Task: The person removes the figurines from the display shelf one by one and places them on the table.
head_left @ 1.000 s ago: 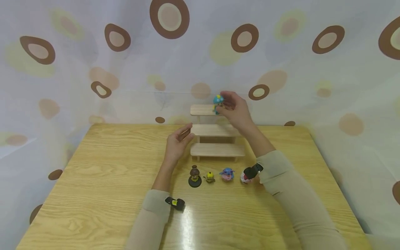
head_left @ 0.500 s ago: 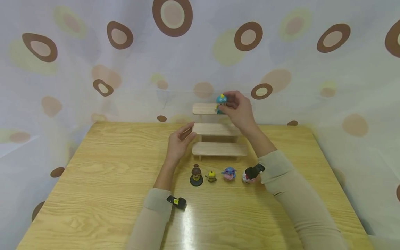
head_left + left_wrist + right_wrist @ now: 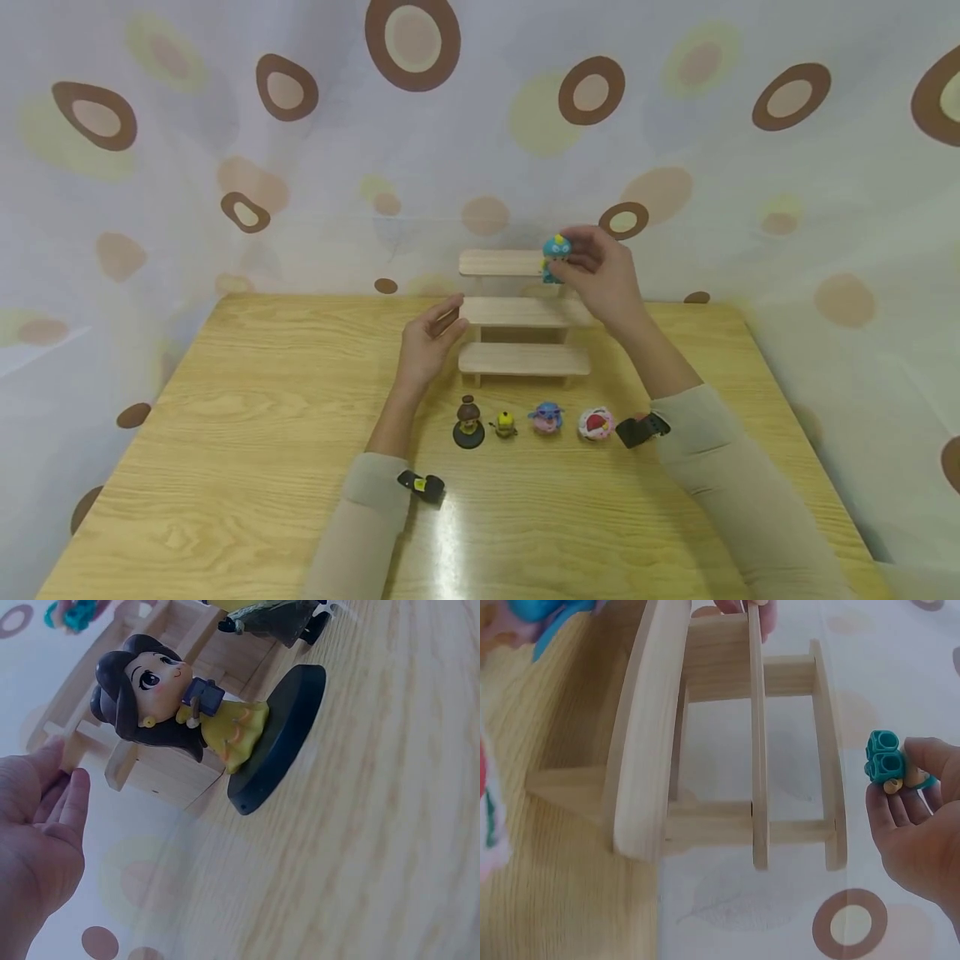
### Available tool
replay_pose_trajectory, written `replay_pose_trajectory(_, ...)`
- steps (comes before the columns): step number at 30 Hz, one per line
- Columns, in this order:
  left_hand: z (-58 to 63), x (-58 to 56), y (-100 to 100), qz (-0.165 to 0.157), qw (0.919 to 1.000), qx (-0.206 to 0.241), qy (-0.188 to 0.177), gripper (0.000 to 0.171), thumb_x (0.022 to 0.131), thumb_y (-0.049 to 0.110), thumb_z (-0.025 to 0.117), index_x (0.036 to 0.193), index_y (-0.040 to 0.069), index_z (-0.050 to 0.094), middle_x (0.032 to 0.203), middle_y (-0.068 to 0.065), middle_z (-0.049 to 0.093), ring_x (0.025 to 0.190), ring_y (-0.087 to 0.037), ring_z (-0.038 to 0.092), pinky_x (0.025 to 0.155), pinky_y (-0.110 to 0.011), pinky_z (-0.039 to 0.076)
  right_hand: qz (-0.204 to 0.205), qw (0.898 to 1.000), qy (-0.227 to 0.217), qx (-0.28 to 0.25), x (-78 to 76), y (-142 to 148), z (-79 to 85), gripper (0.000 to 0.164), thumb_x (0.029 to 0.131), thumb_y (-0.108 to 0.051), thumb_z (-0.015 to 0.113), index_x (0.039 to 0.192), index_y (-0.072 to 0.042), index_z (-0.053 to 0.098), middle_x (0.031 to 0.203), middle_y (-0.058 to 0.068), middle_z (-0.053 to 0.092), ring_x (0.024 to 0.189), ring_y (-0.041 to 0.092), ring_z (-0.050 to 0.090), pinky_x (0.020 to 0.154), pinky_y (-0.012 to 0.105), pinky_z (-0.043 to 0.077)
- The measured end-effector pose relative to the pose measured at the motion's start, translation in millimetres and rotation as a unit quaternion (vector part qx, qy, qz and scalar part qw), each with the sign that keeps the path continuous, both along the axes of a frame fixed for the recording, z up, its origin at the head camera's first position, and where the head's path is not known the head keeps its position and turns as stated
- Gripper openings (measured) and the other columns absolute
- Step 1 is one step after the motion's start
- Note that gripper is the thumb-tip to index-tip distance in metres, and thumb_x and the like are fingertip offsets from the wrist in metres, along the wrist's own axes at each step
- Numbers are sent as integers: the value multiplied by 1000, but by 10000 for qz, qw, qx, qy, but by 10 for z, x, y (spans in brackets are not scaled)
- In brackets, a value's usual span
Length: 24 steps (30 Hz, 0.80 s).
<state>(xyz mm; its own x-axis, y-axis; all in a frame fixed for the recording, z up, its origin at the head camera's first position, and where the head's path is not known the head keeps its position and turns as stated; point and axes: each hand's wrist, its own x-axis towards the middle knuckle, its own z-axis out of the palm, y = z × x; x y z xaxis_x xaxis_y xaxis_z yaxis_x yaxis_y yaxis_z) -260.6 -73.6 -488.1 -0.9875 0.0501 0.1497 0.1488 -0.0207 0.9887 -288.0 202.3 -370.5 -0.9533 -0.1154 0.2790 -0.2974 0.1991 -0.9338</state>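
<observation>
My right hand (image 3: pixel 609 279) pinches a small toy figurine (image 3: pixel 557 252) with a turquoise cap between thumb and fingers. It is held upright by the right end of the top tier of a three-tier wooden display stand (image 3: pixel 517 312). In the right wrist view a gap shows between the figurine's turquoise feet (image 3: pixel 885 763) and the top tier (image 3: pixel 829 757). My left hand (image 3: pixel 426 348) grips the left end of the middle tier, thumb on one face and fingers on the other. Close to the left wrist stands a brown-haired doll figurine (image 3: pixel 180 705) in a yellow dress on a black base.
In a row before the stand are the doll figurine, a small yellow-topped figure (image 3: pixel 505 425), a blue and pink figure (image 3: pixel 547 417) and a round white and pink figure (image 3: pixel 596 424). A patterned curtain (image 3: pixel 330 208) hangs right behind the wooden table (image 3: pixel 262 467).
My right hand has carried the turquoise-capped figurine to the right along the top tier. The right wrist has uncovered the white and pink figure. The left hand keeps its hold on the stand.
</observation>
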Motion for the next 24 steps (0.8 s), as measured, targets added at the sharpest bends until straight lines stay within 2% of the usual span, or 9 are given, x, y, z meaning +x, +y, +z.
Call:
replay_pose_trajectory(8, 22, -16, 1, -16, 10000, -39, 55, 42, 102, 15, 73, 144, 15, 67, 153, -3, 59, 142, -24, 56, 107, -27, 55, -114, 9998, 189, -32, 239, 256, 42, 43, 97, 0, 76, 137, -4, 61, 119, 5, 70, 107, 16, 70, 92, 19, 60)
replay_pose_trajectory(16, 20, -44, -35, -63, 10000, -2, 55, 44, 102, 15, 73, 145, 13, 65, 154, -3, 58, 142, -24, 55, 107, -26, 55, -3, 9993, 369, 53, 477, 395, 132, 44, 97, 0, 75, 139, -3, 60, 119, 4, 70, 107, 16, 69, 93, 20, 60)
replay_pose_trajectory(21, 1, -50, -14, -57, 10000, 10, 17, 44, 102, 12, 72, 145, 10, 64, 154, -5, 58, 142, -25, 56, 107, -25, 55, -75, 9992, 284, 266, 680, 511, 144, 44, 97, 0, 75, 139, -3, 59, 117, 3, 70, 109, 15, 69, 97, 20, 58)
replay_pose_trajectory(24, 0, -50, -10, -66, 10000, -42, 3, 44, 102, 13, 73, 145, 11, 64, 154, -6, 58, 143, -26, 55, 107, -26, 55, -111, 9994, 183, 265, 809, 607, 115, 44, 97, 0, 76, 138, -2, 60, 117, 2, 71, 108, 14, 69, 96, 19, 59)
